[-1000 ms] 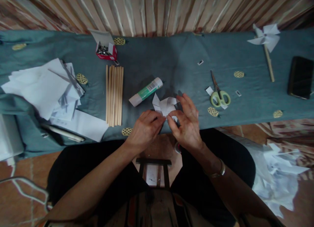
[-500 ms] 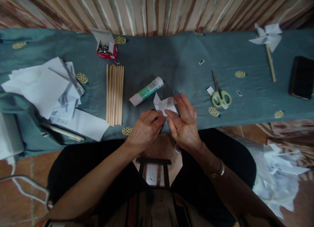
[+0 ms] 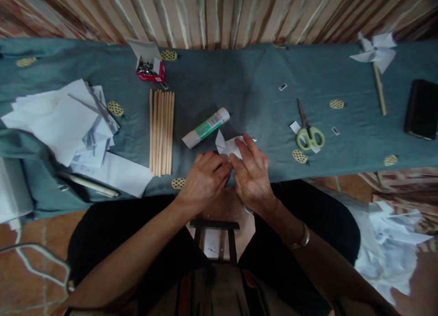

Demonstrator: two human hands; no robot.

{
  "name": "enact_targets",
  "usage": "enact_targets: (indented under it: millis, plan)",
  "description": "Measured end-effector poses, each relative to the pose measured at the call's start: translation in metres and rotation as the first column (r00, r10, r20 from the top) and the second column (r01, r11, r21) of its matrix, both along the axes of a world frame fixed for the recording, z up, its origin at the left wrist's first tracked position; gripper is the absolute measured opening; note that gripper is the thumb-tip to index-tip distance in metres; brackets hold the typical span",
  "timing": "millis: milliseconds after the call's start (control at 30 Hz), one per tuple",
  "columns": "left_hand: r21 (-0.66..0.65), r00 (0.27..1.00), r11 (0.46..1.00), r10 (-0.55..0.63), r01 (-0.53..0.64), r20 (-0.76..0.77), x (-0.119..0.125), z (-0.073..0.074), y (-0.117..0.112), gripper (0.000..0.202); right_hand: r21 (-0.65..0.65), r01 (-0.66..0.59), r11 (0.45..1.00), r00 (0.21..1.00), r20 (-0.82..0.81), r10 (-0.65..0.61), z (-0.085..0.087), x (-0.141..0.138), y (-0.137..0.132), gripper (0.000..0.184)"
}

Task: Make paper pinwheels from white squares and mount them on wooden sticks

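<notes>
A small white paper pinwheel lies at the table's front edge, between my two hands and partly covered by them. My left hand is closed, its fingers pinching the pinwheel's near left side. My right hand bends over the right side, with thumb and fingers on the paper. The fingertips and the paper's centre are mostly hidden. Just beyond my left hand a green and white glue stick lies capped on its side. Green-handled scissors rest to the right of my right hand.
Several wooden sticks lie side by side on the left, below a red box of metal pins. White paper sheets pile up farther left. A finished pinwheel and a dark phone lie right. A bag of pinwheels sits low right.
My right hand's fingers have come down and inward onto the pinwheel's right side, covering more of it. My left hand keeps its pinch in nearly the same place.
</notes>
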State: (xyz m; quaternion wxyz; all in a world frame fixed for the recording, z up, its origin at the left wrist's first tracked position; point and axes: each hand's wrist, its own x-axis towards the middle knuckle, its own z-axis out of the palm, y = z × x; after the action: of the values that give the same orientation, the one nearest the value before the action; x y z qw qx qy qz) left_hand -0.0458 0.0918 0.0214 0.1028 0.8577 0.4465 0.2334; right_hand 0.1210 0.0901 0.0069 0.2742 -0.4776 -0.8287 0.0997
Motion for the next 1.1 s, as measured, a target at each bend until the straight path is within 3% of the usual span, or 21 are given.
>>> enact_targets:
  millis: [333, 800, 1100]
  plan:
    - [0.003, 1.000, 1.000, 0.001, -0.001, 0.028, 0.000, 0.000, 0.000, 0.016, 0.044, -0.006, 0.999, 0.997, -0.072, 0.009, 0.003, 0.011, 0.007, 0.043]
    - [-0.029, 1.000, 1.000, -0.005, 0.004, -0.015, -0.001, -0.001, 0.000, 0.020, 0.024, -0.009, 1.000, 0.990, 0.142, 0.005, 0.003, -0.002, 0.006, 0.033]
    - [0.024, 0.999, 1.000, -0.006, 0.005, 0.034, -0.001, -0.001, 0.001, 0.015, -0.016, -0.020, 1.000, 0.999, -0.051, 0.019, 0.007, 0.018, 0.011, 0.041]
